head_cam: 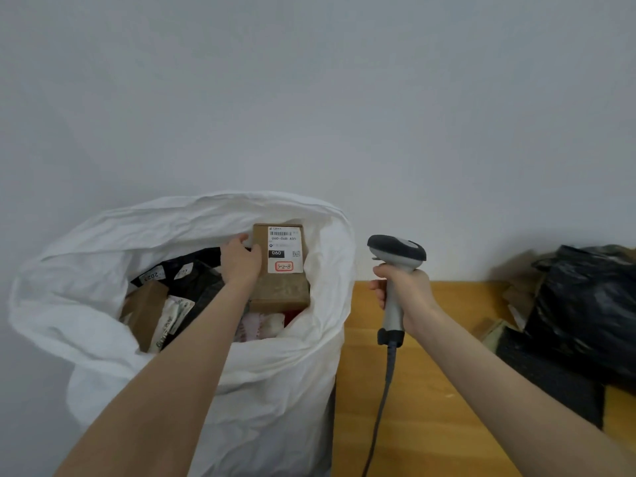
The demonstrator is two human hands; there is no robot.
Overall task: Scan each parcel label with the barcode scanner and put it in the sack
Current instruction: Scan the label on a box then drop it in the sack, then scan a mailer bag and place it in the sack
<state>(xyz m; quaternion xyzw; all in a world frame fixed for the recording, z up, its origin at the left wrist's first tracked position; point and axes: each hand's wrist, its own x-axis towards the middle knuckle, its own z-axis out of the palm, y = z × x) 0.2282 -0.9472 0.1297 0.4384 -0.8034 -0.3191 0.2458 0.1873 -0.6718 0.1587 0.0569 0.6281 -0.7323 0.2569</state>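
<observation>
A big white sack (86, 270) stands open at the left, holding several parcels. My left hand (239, 261) reaches into its mouth and grips the left edge of a brown cardboard box (282, 290) with a white label facing up. The box sits inside the sack near its right wall. My right hand (404, 292) grips the handle of a grey and black barcode scanner (395, 253), held upright over the table to the right of the sack, its cable hanging down.
A wooden table (430, 390) lies right of the sack. At its far right sit black plastic parcels (585, 311) and brown cardboard pieces (516, 294). A plain grey wall is behind everything.
</observation>
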